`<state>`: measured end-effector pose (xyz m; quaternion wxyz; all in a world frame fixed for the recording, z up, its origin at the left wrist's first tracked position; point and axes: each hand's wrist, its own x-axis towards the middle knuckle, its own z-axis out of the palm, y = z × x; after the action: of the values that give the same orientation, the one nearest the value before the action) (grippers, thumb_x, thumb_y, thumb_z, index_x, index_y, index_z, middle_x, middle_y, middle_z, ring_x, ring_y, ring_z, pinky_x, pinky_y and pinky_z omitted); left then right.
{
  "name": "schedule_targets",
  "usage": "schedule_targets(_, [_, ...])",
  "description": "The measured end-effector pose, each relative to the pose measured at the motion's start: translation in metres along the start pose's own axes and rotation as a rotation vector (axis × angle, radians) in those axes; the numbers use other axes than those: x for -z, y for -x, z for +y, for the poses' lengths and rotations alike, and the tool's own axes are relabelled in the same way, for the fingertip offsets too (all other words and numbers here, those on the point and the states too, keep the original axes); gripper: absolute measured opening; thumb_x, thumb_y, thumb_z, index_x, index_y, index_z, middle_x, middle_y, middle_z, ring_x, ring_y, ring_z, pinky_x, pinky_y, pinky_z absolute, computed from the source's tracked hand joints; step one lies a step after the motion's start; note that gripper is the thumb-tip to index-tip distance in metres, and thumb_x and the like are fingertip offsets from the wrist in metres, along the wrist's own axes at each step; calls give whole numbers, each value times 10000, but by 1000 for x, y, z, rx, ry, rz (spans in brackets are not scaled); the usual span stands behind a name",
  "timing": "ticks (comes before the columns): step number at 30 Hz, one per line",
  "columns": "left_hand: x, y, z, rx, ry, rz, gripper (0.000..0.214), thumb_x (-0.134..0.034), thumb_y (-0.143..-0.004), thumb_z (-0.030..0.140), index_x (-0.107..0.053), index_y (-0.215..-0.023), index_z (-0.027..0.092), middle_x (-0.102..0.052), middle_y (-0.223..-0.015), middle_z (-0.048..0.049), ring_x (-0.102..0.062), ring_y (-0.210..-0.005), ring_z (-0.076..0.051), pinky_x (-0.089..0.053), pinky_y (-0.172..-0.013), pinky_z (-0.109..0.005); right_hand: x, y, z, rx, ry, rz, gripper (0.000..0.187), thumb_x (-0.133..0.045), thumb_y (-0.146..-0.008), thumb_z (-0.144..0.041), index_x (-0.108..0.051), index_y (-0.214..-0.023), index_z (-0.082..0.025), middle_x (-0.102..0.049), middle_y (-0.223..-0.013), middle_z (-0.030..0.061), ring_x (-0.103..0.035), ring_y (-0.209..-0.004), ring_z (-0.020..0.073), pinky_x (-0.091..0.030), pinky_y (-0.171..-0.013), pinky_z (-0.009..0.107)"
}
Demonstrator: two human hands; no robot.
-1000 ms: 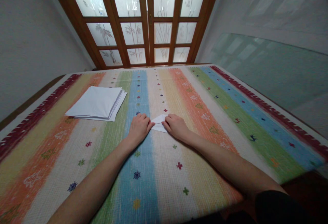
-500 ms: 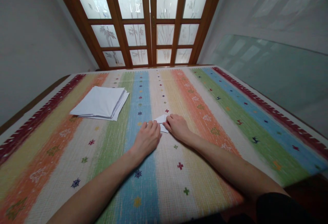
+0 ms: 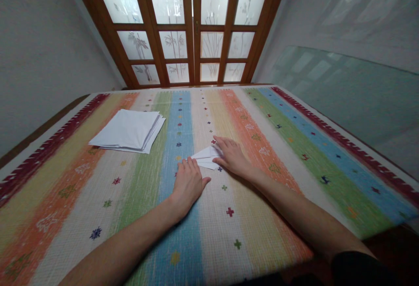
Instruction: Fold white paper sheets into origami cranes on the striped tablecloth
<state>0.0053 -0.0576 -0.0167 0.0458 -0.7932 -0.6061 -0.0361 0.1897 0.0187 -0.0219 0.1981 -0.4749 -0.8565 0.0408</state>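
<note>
A small folded sheet of white paper (image 3: 205,158) lies flat on the striped tablecloth (image 3: 216,233), with crease lines running along it and a pointed end to the left. My left hand (image 3: 189,183) rests at that left end, fingertips over the tip, thumb stretched away to the right. At the other end, my right hand (image 3: 231,155) has its fingers and thumb spread apart around the paper's right edge. The part of the paper under the right hand is hidden. Neither hand grips the paper.
A stack of white paper sheets (image 3: 127,130) sits on the far left of the table, its edges uneven. Beyond the table stand wooden doors (image 3: 193,28) with frosted panes. A pale glass panel (image 3: 347,90) is along the right wall.
My left hand has slid a little left and its thumb has moved away from the paper. My right hand's fingers have opened from a pinch, and more of the folded paper shows.
</note>
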Motion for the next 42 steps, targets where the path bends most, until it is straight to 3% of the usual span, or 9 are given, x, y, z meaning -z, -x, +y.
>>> schedule_targets(3, [2, -1, -1, -81, -15, 40, 618, -524, -896, 484, -547, -1285, 5, -526, -1329, -310, -428, -1283, -447, -320, -1022, -595, -6, -7, 10, 97, -161, -95, 702, -621, -844, -282, -310, -1467, -197, -478, -1422, 170, -393, -1351, 302, -342, -1046, 498])
schedule_targets(7, [2, -5, -4, -208, 49, 49, 499, -487, -931, 386, -518, -1333, 92, -497, -1403, -225, -453, -1292, -381, -367, -1013, -533, -10, -13, 18, 107, -250, -144, 674, -634, -815, -257, -385, -1438, -198, -518, -1394, 166, -426, -1337, 298, -334, -1067, 520])
schedule_targets(12, [1, -8, -3, -237, 12, 7, 493, -471, -941, 355, -509, -1320, 42, -516, -1376, -240, -492, -1249, -364, -409, -972, -475, -11, -22, 13, 142, -337, -118, 555, -635, -803, -207, -514, -1342, -149, -604, -1255, 165, -547, -1179, 260, -394, -1016, 454])
schedule_targets(19, [5, -7, -1, -225, 10, 28, 434, -500, -927, 349, -569, -1216, 33, -590, -1238, -241, -534, -1159, -338, -434, -929, -451, -14, -30, 2, 89, -367, -29, 181, -587, -818, -74, -702, -941, -139, -648, -897, 76, -577, -879, 173, -442, -837, 321])
schedule_targets(23, [9, -6, 0, -201, -51, 55, 412, -495, -928, 372, -610, -1170, 59, -598, -1236, -223, -523, -1162, -342, -422, -942, -478, -16, -27, 5, 152, -371, 45, 141, -594, -831, -75, -695, -781, -160, -652, -813, 59, -581, -854, 176, -441, -813, 320])
schedule_targets(28, [7, -4, 2, -175, -81, 50, 485, -464, -945, 380, -545, -1296, 56, -431, -1459, -222, -403, -1328, -361, -332, -1049, -545, -23, -25, 15, 316, -291, 96, 165, -589, -855, -101, -720, -792, -180, -691, -812, 69, -592, -862, 190, -448, -827, 342])
schedule_targets(35, [3, -7, 1, -157, -38, -36, 525, -444, -956, 381, -503, -1335, 22, -482, -1407, -251, -443, -1316, -361, -393, -1015, -490, -17, -22, 16, 502, -37, 85, 173, -577, -880, -134, -736, -895, -200, -724, -877, 65, -589, -891, 208, -411, -847, 359])
schedule_targets(42, [6, -7, 1, -167, -37, -56, 532, -457, -952, 380, -460, -1384, 70, -481, -1399, -267, -473, -1284, -386, -416, -988, -506, -4, -13, 10, 543, 115, -51, 215, -571, -864, -115, -705, -1014, -190, -744, -979, 62, -615, -973, 223, -391, -852, 356])
